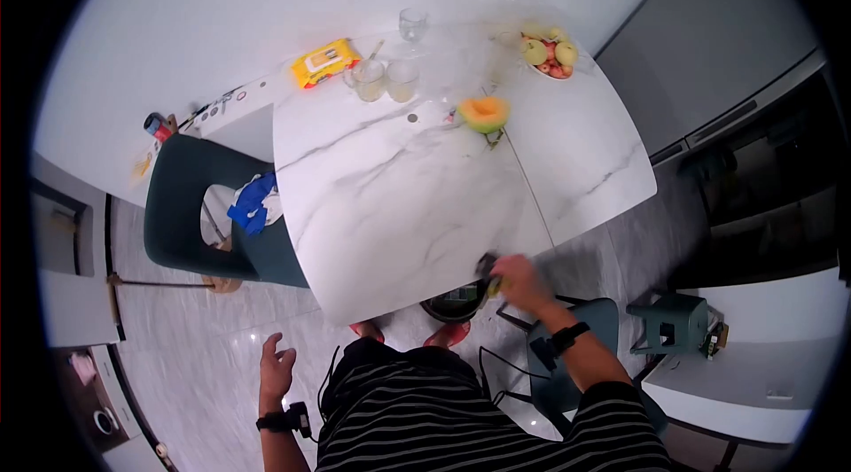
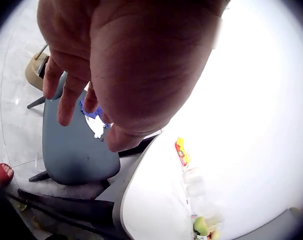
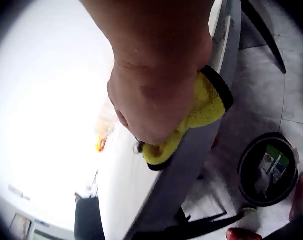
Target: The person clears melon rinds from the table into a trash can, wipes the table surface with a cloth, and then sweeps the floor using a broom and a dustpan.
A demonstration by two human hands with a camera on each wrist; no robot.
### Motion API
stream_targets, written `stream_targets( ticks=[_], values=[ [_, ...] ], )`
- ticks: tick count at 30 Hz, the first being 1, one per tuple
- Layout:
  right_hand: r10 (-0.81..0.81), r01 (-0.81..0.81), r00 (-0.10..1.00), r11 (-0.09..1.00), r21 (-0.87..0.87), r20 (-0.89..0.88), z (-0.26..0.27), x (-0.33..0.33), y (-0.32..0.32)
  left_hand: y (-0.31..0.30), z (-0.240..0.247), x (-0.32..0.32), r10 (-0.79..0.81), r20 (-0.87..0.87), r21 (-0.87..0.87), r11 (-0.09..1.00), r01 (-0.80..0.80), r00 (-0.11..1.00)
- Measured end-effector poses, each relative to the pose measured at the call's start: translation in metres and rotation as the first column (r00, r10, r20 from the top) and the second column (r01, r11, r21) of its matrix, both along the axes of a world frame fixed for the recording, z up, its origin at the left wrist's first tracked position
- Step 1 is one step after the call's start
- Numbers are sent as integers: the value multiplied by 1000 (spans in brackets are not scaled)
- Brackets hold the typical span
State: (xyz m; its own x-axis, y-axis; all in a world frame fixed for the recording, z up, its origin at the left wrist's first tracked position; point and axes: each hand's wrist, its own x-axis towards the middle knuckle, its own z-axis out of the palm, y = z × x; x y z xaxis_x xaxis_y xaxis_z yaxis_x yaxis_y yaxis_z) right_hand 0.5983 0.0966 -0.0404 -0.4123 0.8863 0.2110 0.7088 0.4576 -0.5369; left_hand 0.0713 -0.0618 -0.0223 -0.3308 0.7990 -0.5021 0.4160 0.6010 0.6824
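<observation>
My right hand [image 1: 523, 284] grips a yellow cloth with a dark border [image 3: 209, 102] at the table's front edge; in the head view hand and cloth are blurred. The cloth hangs partly over the edge in the right wrist view. My left hand [image 1: 277, 370] is held in the air left of my body, its fingers loosely spread and holding nothing; the left wrist view shows the same hand [image 2: 136, 65] above a chair. The white marbled table [image 1: 399, 206] lies in front of me. A cut melon [image 1: 484, 116] rests near its middle.
At the table's back are a yellow wipes pack [image 1: 324, 62], glass mugs [image 1: 402, 82] and a bowl of fruit [image 1: 551, 54]. A dark bin [image 3: 267, 170] stands below the front edge. Chairs [image 1: 182, 206] stand left and right [image 1: 594, 339]; a green stool [image 1: 674, 321] is farther right.
</observation>
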Motion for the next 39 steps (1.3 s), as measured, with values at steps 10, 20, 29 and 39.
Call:
stream_targets(
  ticks=[10,20,29,39],
  values=[
    [-287,284,958,953,105,14,-33,-141,46,28,-4,-16,-18,72,-58,998,22,997],
    [291,-304,941,951,55,171,-23,-182,-11,62,-12,-41,-34,112,33,999,31,993],
    [-680,666,703,732,140,209,-30,-97,20,111,-9,-55,-171,190,118,981,151,967],
    [-63,18,974,979,201,218,-22,-99,34,150,28,84,-421,12,74,905,419,907]
  ],
)
